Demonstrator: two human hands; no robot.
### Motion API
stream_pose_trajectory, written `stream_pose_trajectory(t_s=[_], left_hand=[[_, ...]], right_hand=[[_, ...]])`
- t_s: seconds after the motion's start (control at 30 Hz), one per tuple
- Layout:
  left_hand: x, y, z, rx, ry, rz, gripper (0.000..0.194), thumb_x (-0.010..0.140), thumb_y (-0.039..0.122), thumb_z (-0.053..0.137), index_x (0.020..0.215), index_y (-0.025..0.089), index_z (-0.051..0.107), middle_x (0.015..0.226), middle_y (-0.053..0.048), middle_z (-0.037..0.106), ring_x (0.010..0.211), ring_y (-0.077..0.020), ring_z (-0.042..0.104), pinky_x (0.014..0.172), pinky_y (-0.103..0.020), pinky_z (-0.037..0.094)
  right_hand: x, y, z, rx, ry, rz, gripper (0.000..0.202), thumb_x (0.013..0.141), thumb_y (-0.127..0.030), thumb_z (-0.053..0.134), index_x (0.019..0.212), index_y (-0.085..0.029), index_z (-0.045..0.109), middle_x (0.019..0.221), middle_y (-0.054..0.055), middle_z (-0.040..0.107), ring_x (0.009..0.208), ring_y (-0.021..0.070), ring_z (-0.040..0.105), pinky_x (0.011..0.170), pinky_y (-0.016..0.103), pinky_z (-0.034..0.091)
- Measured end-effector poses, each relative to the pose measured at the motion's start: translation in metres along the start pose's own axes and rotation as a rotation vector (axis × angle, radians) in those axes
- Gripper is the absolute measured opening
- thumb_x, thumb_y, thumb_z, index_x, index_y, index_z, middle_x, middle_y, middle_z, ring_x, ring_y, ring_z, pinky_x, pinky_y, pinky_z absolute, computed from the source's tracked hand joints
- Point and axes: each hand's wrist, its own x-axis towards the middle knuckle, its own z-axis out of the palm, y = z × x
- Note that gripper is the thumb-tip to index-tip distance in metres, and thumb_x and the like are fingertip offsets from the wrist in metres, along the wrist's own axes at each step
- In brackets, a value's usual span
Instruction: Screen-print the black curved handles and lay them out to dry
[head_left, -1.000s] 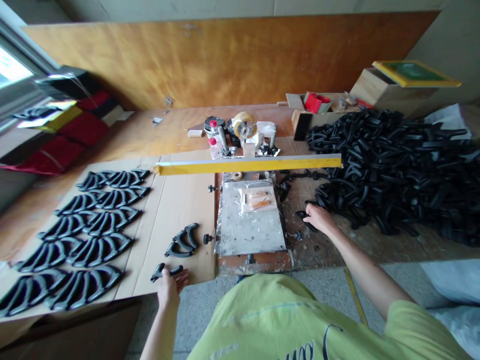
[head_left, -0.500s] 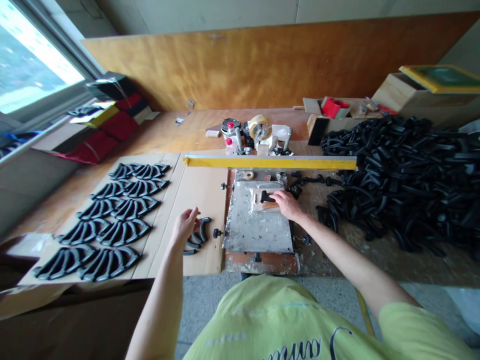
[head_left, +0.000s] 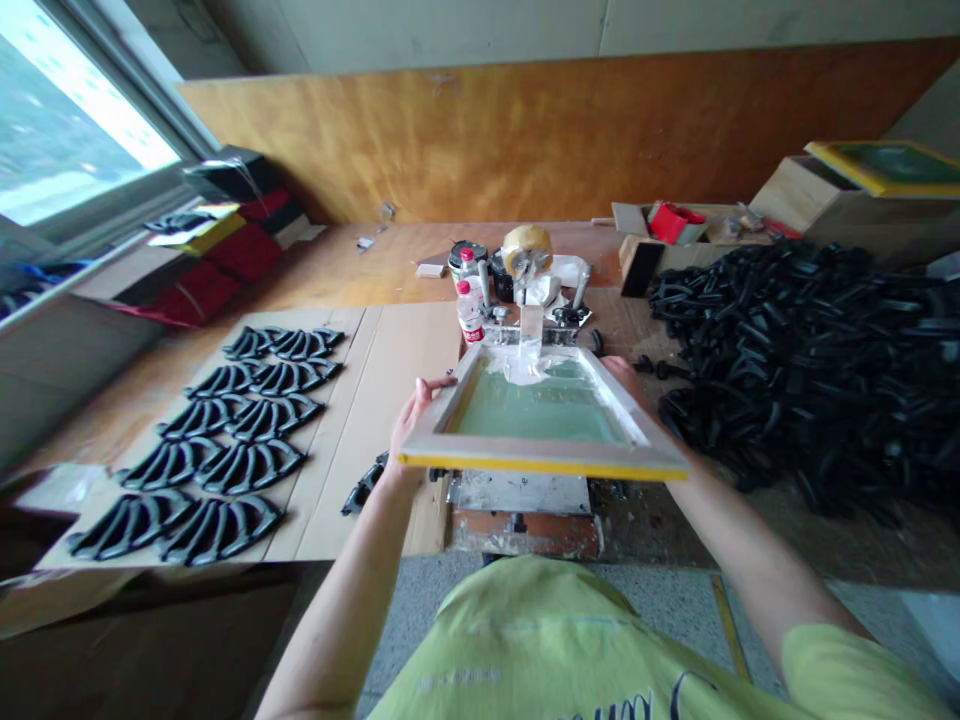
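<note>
A screen printing frame [head_left: 540,455] with green mesh and a yellow front edge slants over the grey base plate [head_left: 517,492] in front of me. My left hand [head_left: 414,412] is at the frame's left side, fingers bent against its edge. At the right side my right hand [head_left: 622,374] grips the frame, most of its fingers hidden behind it. White paste lies on the far part of the mesh. Curved black handles [head_left: 366,484] lie on the cardboard by my left forearm. The spot on the plate under the mesh is hidden.
Rows of black handles [head_left: 247,465] are fanned out on the cardboard at left. A large heap of black parts [head_left: 810,370] covers the right. Behind the frame stand red-capped bottles [head_left: 470,312] and a roll of tape [head_left: 526,248]. Another yellow-edged screen [head_left: 892,168] rests on a box.
The screen frame has swung down over the plate. My right hand has left the black piece on the plate and moved to the frame's right side. My left hand has moved up and right.
</note>
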Motion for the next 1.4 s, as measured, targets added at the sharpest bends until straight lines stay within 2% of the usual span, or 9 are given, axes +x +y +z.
stream_pose_trajectory(t_s=[0.07, 0.17, 0.3, 0.43, 0.6, 0.93, 1.07, 1.23, 1.4], left_hand=[[-0.015, -0.028, -0.013, 0.079, -0.033, -0.141, 0.062, 0.079, 0.066, 0.057, 0.114, 0.016, 0.066, 0.080, -0.003, 0.068, 0.059, -0.0114, 0.058, 0.053, -0.021, 0.044], [-0.025, -0.078, -0.026, 0.158, -0.034, -0.241, 0.080, 0.073, 0.060, 0.068, 0.139, 0.019, 0.051, 0.078, -0.001, 0.068, 0.062, -0.0126, 0.059, 0.054, -0.021, 0.043], [-0.019, -0.128, -0.033, 0.221, 0.003, -0.253, 0.086, 0.074, 0.058, 0.067, 0.146, 0.019, 0.041, 0.078, -0.001, 0.067, 0.064, -0.0137, 0.060, 0.057, -0.021, 0.044], [-0.015, -0.140, -0.035, 0.241, -0.005, -0.269, 0.079, 0.076, 0.059, 0.064, 0.142, 0.019, 0.047, 0.086, -0.004, 0.068, 0.069, -0.0146, 0.060, 0.060, -0.022, 0.045], [-0.017, -0.135, -0.034, 0.245, 0.004, -0.287, 0.078, 0.075, 0.061, 0.063, 0.139, 0.019, 0.049, 0.091, -0.005, 0.070, 0.074, -0.0166, 0.063, 0.064, -0.024, 0.047], [-0.020, -0.126, -0.033, 0.240, -0.006, -0.299, 0.077, 0.074, 0.060, 0.065, 0.138, 0.019, 0.050, 0.086, -0.004, 0.069, 0.070, -0.0147, 0.062, 0.061, -0.023, 0.046], [-0.023, -0.102, -0.030, 0.225, -0.031, -0.314, 0.078, 0.074, 0.058, 0.066, 0.138, 0.017, 0.049, 0.079, -0.002, 0.068, 0.066, -0.0143, 0.060, 0.057, -0.021, 0.044], [-0.025, -0.046, -0.025, 0.174, -0.069, -0.279, 0.075, 0.074, 0.062, 0.065, 0.136, 0.021, 0.053, 0.083, -0.001, 0.069, 0.063, -0.0127, 0.058, 0.053, -0.021, 0.042], [-0.001, 0.015, -0.001, -0.012, -0.004, -0.002, 0.058, 0.076, 0.062, 0.064, 0.114, 0.018, 0.067, 0.104, -0.006, 0.069, 0.078, -0.0144, 0.063, 0.064, -0.022, 0.049]], right_hand=[[0.021, 0.003, -0.007, 0.044, 0.106, 0.093, 0.033, 0.090, -0.011, 0.046, 0.117, -0.007, 0.065, 0.109, 0.017, 0.068, 0.099, 0.0236, 0.066, 0.088, 0.041, 0.055], [0.056, -0.025, -0.008, 0.196, 0.168, 0.050, 0.051, 0.083, -0.018, 0.065, 0.132, -0.014, 0.054, 0.133, 0.017, 0.053, 0.122, 0.0284, 0.052, 0.105, 0.043, 0.044], [0.080, -0.075, 0.002, 0.169, -0.147, -0.080, 0.034, 0.083, -0.018, 0.065, 0.117, -0.013, 0.061, 0.114, 0.015, 0.063, 0.112, 0.0273, 0.055, 0.097, 0.038, 0.045], [0.052, -0.093, 0.009, 0.093, -0.288, -0.153, 0.016, 0.087, -0.015, 0.054, 0.098, -0.013, 0.065, 0.098, 0.013, 0.068, 0.094, 0.0239, 0.060, 0.081, 0.032, 0.045], [0.016, -0.087, -0.003, 0.168, -0.322, -0.485, 0.016, 0.083, -0.010, 0.051, 0.090, -0.016, 0.066, 0.092, 0.009, 0.068, 0.090, 0.0211, 0.059, 0.077, 0.029, 0.042], [0.001, -0.089, 0.006, 0.226, -0.196, -0.445, 0.017, 0.085, -0.012, 0.054, 0.095, -0.016, 0.067, 0.097, 0.010, 0.068, 0.096, 0.0216, 0.059, 0.083, 0.030, 0.044], [0.035, -0.086, -0.004, 0.252, -0.163, -0.238, 0.033, 0.087, -0.029, 0.062, 0.119, -0.025, 0.063, 0.103, 0.005, 0.071, 0.090, 0.0214, 0.064, 0.077, 0.030, 0.047], [0.095, -0.067, -0.025, 0.170, -0.100, -0.007, 0.063, 0.084, -0.036, 0.066, 0.143, -0.028, 0.045, 0.115, 0.009, 0.067, 0.094, 0.0248, 0.065, 0.083, 0.034, 0.048], [0.077, 0.000, -0.033, 0.249, 0.151, 0.312, 0.041, 0.091, -0.033, 0.051, 0.129, -0.021, 0.057, 0.101, 0.009, 0.070, 0.091, 0.0251, 0.064, 0.082, 0.036, 0.048]])
